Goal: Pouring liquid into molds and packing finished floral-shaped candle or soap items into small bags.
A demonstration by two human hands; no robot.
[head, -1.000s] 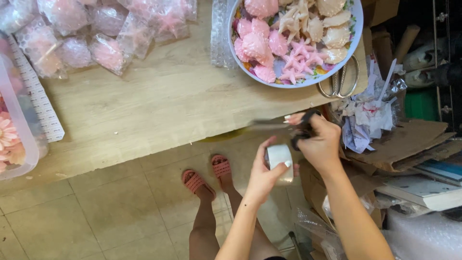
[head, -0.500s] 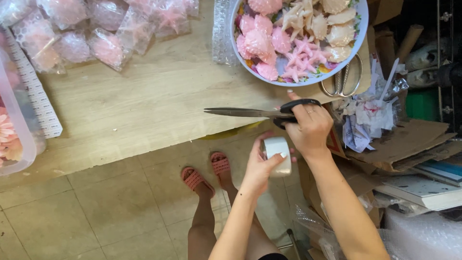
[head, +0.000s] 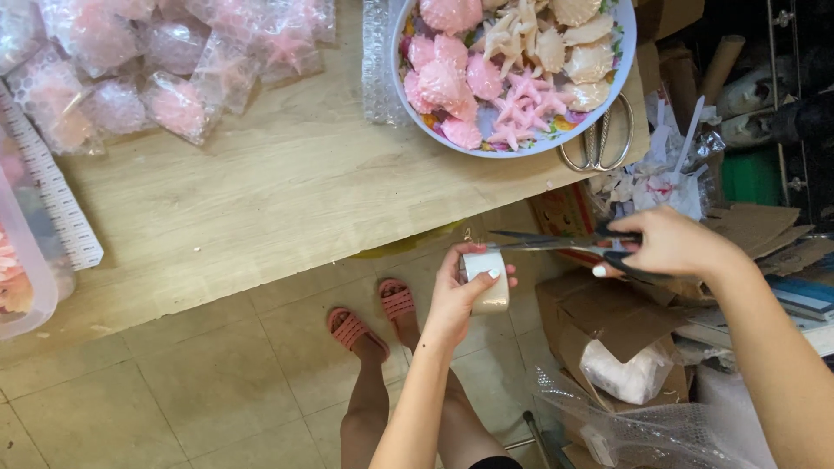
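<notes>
- Your left hand (head: pixel 459 300) and right hand (head: pixel 673 245): bare, no gloves, no sleeves on the forearms.
- Fingernails: pale polish.
- Feet: pink slotted slide sandals (head: pixel 375 316); legs bare.

Scissors' (head: pixel 556 242) handles inside the right hand (head: pixel 673 245); bowl (head: pixel 627 52) and plastic tub (head: pixel 30 287) cut off by edges.
</notes>
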